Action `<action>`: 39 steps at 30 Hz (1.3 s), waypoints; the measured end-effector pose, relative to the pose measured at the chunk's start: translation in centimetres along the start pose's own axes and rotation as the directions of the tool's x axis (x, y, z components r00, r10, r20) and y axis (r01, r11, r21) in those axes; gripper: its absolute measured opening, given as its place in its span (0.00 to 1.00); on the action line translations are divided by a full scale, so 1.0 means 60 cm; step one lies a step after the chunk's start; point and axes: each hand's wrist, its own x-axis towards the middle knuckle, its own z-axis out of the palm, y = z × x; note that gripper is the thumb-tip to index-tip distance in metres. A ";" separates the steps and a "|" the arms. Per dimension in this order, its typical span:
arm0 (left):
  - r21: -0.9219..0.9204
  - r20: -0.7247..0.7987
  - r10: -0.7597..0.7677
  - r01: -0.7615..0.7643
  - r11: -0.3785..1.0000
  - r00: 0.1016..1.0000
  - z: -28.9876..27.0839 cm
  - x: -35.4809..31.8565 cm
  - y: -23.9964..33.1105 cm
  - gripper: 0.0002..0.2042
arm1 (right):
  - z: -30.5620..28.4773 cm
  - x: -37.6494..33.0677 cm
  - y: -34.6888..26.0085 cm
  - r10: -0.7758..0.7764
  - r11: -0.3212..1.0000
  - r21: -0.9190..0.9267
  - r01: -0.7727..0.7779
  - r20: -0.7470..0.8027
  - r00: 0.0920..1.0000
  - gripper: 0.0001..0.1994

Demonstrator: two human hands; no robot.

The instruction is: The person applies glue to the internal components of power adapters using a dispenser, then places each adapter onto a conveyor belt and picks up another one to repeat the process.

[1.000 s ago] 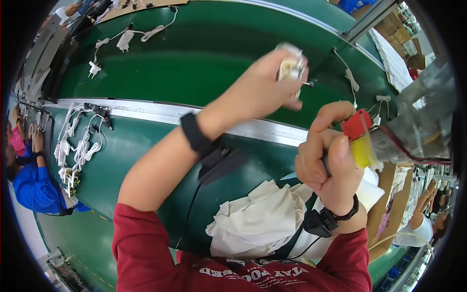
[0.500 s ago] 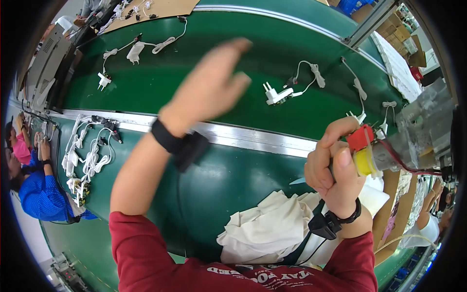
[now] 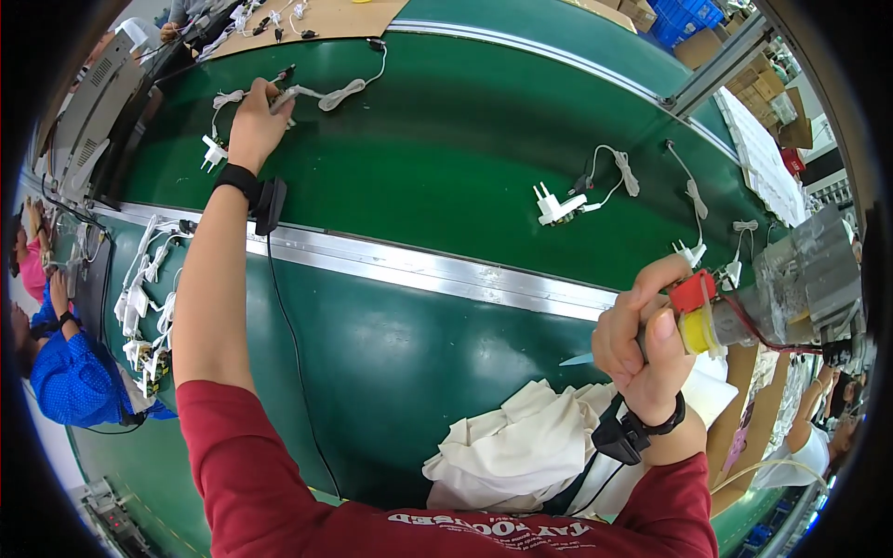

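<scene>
My left hand (image 3: 259,130) reaches across the green conveyor belt, its fingers closed around a white power adapter (image 3: 283,99) that they partly hide. The adapter's white cable (image 3: 342,94) lies bundled to the right. Just left of my wrist rests another white plug adapter (image 3: 214,152). My right hand (image 3: 642,339) is raised at the right, curled around a grey-handled device with a red block (image 3: 692,292) and a yellow band (image 3: 696,331); its exact kind is unclear. A light-blue pointed tip (image 3: 577,360) shows beside those fingers.
A metal rail (image 3: 437,271) edges the belt. More white adapters (image 3: 558,205) lie on its right side. A cream cloth (image 3: 516,446) is bunched before me. Corded adapters (image 3: 139,302) are heaped at left, near a co-worker in blue (image 3: 79,377). A taped grey tube (image 3: 805,270) stands right.
My left hand has swung left and forward over the belt and closed on the adapter. The belt's adapters have shifted slightly right in view. My right hand keeps its grip.
</scene>
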 end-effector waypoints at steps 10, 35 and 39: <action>-0.772 0.578 -0.206 0.611 0.174 0.789 -0.047 -0.125 0.230 0.16 | 0.012 0.000 -0.004 0.017 0.985 -0.174 -0.015 0.007 1.000 0.18; -0.306 0.746 0.410 0.817 -0.489 0.524 -0.061 -0.394 0.434 0.15 | 0.028 0.019 -0.007 0.040 0.996 -0.076 -0.050 -0.124 0.991 0.10; -0.264 0.741 0.545 0.917 -0.300 0.392 -0.050 -0.402 0.428 0.16 | 0.029 0.027 0.005 0.017 0.990 -0.134 -0.034 -0.122 0.992 0.12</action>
